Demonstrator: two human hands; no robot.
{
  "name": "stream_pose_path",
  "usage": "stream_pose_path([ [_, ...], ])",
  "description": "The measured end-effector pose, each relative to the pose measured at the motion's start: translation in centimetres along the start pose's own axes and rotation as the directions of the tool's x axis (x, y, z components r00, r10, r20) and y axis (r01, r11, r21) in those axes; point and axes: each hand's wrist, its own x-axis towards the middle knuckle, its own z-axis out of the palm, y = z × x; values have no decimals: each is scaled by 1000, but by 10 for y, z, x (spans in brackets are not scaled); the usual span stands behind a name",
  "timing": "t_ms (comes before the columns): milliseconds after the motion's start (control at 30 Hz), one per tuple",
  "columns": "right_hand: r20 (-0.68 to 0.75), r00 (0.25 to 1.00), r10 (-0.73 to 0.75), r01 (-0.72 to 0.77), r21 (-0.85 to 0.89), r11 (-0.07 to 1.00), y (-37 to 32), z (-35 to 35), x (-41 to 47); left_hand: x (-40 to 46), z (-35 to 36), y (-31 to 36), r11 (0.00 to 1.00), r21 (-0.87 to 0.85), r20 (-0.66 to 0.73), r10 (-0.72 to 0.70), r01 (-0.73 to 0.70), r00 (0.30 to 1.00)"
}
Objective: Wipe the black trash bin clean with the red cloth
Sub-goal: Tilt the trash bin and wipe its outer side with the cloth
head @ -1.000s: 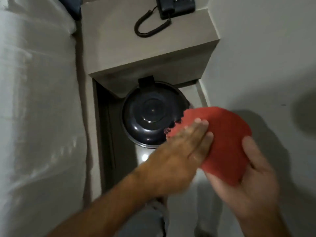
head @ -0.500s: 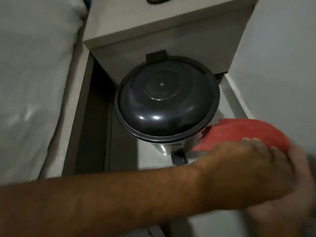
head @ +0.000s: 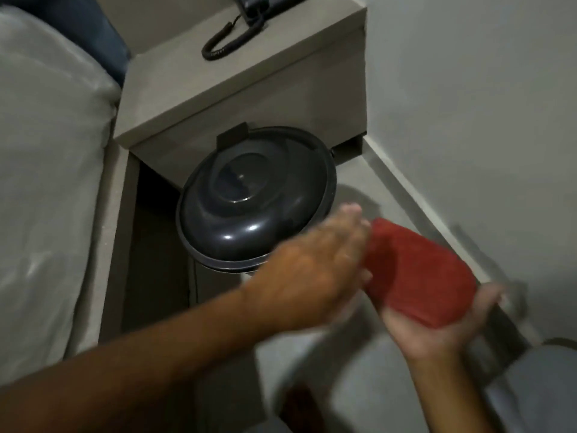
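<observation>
– Where is the left hand (head: pixel 315 273)?

– It comes in from the lower left on a long bare forearm that crosses the view at a slant. The back of the hand faces up, fingers stretched out flat and close together, pointing up and to the right. It is blurred.

– And the right hand (head: pixel 437 326)?

– Lower right, palm turned up and cupped, with a red cloth (head: pixel 415 276) lying folded across it. The thumb sticks out to the right past the cloth's edge. The wrist and bare forearm run down to the bottom edge.

– Do the hands meet?

– The left fingers lie against the cloth's left side, just above the right palm.
</observation>
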Motion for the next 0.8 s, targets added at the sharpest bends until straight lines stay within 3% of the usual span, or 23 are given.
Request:
stream_pose_path([
  [33,8,992,-125,125,-158,980,4,-7,4,1,-5,-12,989,97,22,-118,115,993],
  [67,30,996,-89,92,-134,987,-2,-3,9,0,-7,-25,954,182,32,-248,238,968],
  [133,22,987,-158,160,-180,971,-11,5,18,1,-6,-40,850,269,107,-494,454,863],
  [200,66,974,-214,224,-234,946,-10,-1,22,-1,1,-48,786,298,157,-600,541,785],
  [300,63,971,-232,240,-288,927,-14,3,20,12,-9,-62,782,288,198,-613,552,765],
  [400,79,984,-162,179,-288,941,-11,3,22,15,-31,-77,812,197,7,-561,549,828],
  [533,106,977,-183,210,-362,908,-10,6,25,-14,-53,-96,808,-98,-184,-589,581,787],
  [700,244,955,-167,264,-451,853,-4,30,26,-45,-48,-101,772,-251,-163,-629,584,760],
  [800,393,916,-76,313,-584,749,7,52,32,-46,-44,-99,794,-233,-161,-601,562,783],
])
